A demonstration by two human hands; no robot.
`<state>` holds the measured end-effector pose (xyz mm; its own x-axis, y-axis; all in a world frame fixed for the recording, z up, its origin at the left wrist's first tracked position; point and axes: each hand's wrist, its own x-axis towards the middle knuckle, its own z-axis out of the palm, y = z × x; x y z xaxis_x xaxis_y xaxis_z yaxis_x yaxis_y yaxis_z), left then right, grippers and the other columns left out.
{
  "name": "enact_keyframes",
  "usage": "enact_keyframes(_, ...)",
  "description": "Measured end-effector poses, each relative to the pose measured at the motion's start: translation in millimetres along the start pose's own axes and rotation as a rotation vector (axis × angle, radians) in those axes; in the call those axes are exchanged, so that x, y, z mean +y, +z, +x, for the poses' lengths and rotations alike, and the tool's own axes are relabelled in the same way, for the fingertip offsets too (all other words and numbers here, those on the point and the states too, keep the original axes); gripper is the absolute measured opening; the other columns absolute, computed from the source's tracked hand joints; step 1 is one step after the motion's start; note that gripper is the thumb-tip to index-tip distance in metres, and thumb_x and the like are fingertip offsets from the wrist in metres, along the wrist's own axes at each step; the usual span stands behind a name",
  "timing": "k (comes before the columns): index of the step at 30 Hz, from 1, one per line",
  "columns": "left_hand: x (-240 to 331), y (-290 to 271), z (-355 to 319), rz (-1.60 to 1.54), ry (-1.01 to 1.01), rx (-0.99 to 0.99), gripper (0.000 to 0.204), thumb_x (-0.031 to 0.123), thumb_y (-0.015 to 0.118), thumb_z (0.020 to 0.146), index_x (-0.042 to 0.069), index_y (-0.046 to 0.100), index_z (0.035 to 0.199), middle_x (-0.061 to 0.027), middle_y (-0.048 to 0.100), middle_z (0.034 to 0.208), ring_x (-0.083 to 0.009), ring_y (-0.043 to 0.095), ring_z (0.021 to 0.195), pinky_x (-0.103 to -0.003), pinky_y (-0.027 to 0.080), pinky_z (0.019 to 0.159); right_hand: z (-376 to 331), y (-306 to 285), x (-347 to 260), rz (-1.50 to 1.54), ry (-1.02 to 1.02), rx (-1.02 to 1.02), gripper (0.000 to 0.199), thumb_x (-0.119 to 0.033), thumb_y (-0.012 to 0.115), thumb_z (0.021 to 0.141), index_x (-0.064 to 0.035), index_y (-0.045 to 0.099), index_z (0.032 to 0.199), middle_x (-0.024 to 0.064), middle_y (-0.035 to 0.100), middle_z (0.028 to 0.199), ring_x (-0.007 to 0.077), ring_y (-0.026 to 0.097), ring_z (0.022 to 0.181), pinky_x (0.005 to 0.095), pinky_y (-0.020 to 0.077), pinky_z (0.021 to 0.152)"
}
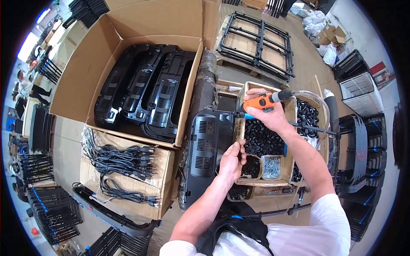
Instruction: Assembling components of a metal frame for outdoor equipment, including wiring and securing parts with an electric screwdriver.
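- The right hand [268, 116] is closed around an orange pneumatic screwdriver [261, 102], held level with its tip toward the top edge of a black vented plastic panel [208, 147]; a clear air hose [308, 94] leaves the tool's rear end and curves down to the right.
- The left hand [231, 161] is pinched shut at the panel's right edge, fingertips together; whether it holds a small part cannot be told.
- Just right of the hands stands a divided wooden tray [241, 130] with black plastic caps [263, 140] in its large bin and silver screws [271, 167] in a small one.
- Beyond the panel, a large open cardboard box [81, 68] holds three more black panels [145, 91] stacked on edge.
- Below it, a lower cardboard box [164, 187] carries coiled black power cords [121, 160].
- A black metal frame [256, 42] lies on a pallet at the top.
- Black racks [53, 211] crowd the left floor.
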<state>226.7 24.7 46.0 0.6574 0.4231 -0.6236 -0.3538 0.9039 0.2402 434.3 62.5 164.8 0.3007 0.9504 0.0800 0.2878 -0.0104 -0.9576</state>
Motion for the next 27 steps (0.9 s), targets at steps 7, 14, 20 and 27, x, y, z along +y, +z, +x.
enact_keyframes(7,3,11,-1,0.062,-0.004,0.125,0.032,0.029,0.051,0.117,0.004,0.065,0.131,-0.0001,0.065,0.089,-0.0108,0.058,0.071,-0.026,0.047,0.059,8,3,19,-0.058,0.064,-0.036,0.046,-0.015,0.085,0.086,-0.0085,0.069,0.129,0.0048,0.075,0.114,0.0142,0.069,0.106,0.034,0.0563,0.1)
enact_keyframes(14,7,-4,20,0.086,0.064,0.042,0.029,0.027,0.05,0.117,0.005,0.064,0.128,-0.0083,0.074,0.103,-0.0148,0.061,0.072,-0.028,0.048,0.06,20,12,17,-0.222,-0.044,-0.1,0.041,-0.017,0.083,0.082,-0.0094,0.072,0.12,0.0057,0.075,0.105,0.0182,0.071,0.098,0.0349,0.0569,0.092)
enact_keyframes(20,13,21,22,0.058,0.066,0.144,0.027,0.025,0.049,0.117,0.005,0.063,0.128,-0.0101,0.076,0.108,-0.0153,0.062,0.074,-0.028,0.049,0.061,25,10,20,-0.283,-0.066,-0.175,0.035,-0.021,0.083,0.082,-0.0079,0.072,0.113,0.0052,0.073,0.095,0.0192,0.07,0.088,0.0359,0.0575,0.087)
enact_keyframes(27,25,9,45,-0.063,0.096,0.084,0.024,0.022,0.052,0.116,0.005,0.063,0.129,-0.0094,0.076,0.11,-0.0154,0.06,0.074,-0.028,0.05,0.062,26,9,15,-0.28,-0.014,-0.231,0.034,-0.013,0.084,0.083,-0.005,0.073,0.115,0.0049,0.073,0.107,0.0163,0.069,0.101,0.0338,0.0564,0.094)
